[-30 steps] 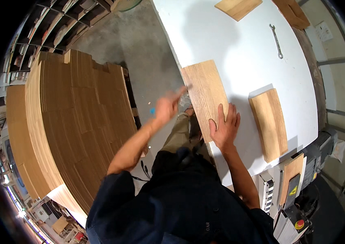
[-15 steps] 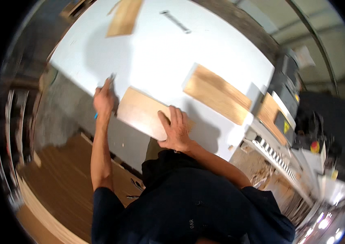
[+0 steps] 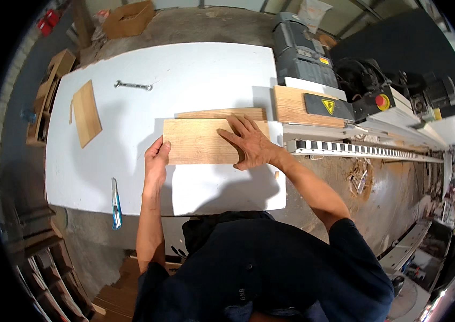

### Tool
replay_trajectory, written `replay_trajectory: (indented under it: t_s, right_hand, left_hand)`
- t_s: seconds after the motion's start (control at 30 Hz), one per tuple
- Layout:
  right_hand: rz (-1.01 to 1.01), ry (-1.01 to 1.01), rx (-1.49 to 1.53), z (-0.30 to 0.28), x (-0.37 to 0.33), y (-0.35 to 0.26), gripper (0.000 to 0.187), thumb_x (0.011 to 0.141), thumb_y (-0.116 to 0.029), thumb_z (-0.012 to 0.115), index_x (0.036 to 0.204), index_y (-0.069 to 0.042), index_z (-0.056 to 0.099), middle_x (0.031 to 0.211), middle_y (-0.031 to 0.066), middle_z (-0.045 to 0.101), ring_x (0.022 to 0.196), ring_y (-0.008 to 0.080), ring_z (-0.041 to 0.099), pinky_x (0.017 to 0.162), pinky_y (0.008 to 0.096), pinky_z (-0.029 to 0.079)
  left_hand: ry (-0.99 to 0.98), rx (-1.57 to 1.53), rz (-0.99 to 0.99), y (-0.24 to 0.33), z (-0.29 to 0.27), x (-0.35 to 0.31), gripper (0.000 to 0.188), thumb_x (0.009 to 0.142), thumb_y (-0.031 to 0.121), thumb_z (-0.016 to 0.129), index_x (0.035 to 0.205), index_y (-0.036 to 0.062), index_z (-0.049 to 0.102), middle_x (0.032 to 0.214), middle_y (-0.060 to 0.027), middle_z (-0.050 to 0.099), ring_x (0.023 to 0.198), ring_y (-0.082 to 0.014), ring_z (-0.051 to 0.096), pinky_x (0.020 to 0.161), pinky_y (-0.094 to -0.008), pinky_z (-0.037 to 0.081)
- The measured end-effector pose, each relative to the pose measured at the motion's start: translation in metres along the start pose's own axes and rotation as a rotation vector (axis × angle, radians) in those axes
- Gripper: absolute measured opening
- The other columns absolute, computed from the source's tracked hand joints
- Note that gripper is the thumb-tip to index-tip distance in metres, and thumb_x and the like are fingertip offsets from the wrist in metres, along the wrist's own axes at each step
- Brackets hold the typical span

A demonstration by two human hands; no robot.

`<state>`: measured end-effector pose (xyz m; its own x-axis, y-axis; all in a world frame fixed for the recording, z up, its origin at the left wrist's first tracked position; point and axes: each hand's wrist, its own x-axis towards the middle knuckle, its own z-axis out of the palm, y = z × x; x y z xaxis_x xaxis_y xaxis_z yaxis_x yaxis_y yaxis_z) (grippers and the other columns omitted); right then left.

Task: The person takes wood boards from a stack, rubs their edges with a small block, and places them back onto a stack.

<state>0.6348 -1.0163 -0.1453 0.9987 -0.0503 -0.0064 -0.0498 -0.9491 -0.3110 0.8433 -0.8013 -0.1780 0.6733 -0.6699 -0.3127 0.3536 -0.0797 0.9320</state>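
Note:
A pale rectangular wooden board (image 3: 195, 142) lies crosswise in front of me, over the near part of a second wooden board (image 3: 219, 113). My left hand (image 3: 156, 161) is closed on the left end of the upper board, thumb on top and fingers at the edge. Across its right part, my right hand (image 3: 250, 144) rests with spread fingers, the tips near the far edge and the thumb by the near edge. A blue utility knife (image 3: 116, 206) with its blade out lies left of my left forearm, at the table's near edge.
The white tabletop (image 3: 211, 70) also carries a wrench (image 3: 133, 85) and another wood piece (image 3: 86, 115) with a thin strip beside it. On the right, a machine with a grey motor (image 3: 302, 59), a red button (image 3: 381, 102) and a long toothed rail (image 3: 367, 149) adjoins the table.
My left hand has let go of the utility knife and now grips the board's left end. The board has come onto the second board. The view has turned.

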Motion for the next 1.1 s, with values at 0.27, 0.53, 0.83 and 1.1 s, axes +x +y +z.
replay_trajectory:
  t_s: [0.27,0.53,0.83,1.1]
  right_hand:
    - [0.641,0.685,0.648,0.029,-0.055,0.02,0.046,0.078,-0.026,0.071,0.116,-0.006,0.058,0.106,0.0145,0.06,0.102,0.0285,0.056,0.088,0.0403,0.046]
    - [1.002,1.234,2.148,0.036,-0.046,0.071,0.028,0.088,-0.031,0.065,0.079,-0.006,0.056,0.072,0.0073,0.061,0.063,0.0163,0.059,0.057,0.0277,0.048]
    - [0.927,0.824,1.927,0.053,-0.035,-0.01,0.009,0.089,-0.011,0.055,0.088,-0.003,0.06,0.071,0.0063,0.062,0.064,0.0166,0.059,0.057,0.0294,0.048]
    - [1.019,1.175,1.886,0.052,-0.057,0.003,0.014,0.085,-0.015,0.067,0.077,-0.005,0.061,0.066,0.0054,0.062,0.051,0.0152,0.056,0.048,0.0267,0.047]
  left_hand:
    - [0.025,0.181,0.011,-0.013,0.031,0.034,0.035,0.091,0.01,0.054,0.125,-0.0024,0.054,0.107,-0.01,0.063,0.093,-0.0131,0.058,0.082,-0.0258,0.046]
    - [0.069,0.725,0.436,-0.017,0.056,0.022,0.033,0.087,0.013,0.061,0.116,-0.0015,0.059,0.108,-0.0129,0.055,0.087,-0.0187,0.056,0.079,-0.0263,0.046]
    - [-0.303,0.135,0.027,-0.035,0.143,-0.005,0.042,0.087,0.01,0.062,0.126,0.0008,0.051,0.095,-0.0026,0.06,0.083,-0.0108,0.055,0.077,-0.0245,0.046]
    - [-0.174,-0.098,-0.034,-0.028,0.084,0.01,0.051,0.088,-0.005,0.051,0.137,0.0019,0.041,0.12,-0.009,0.059,0.104,-0.0155,0.057,0.092,-0.0282,0.045]
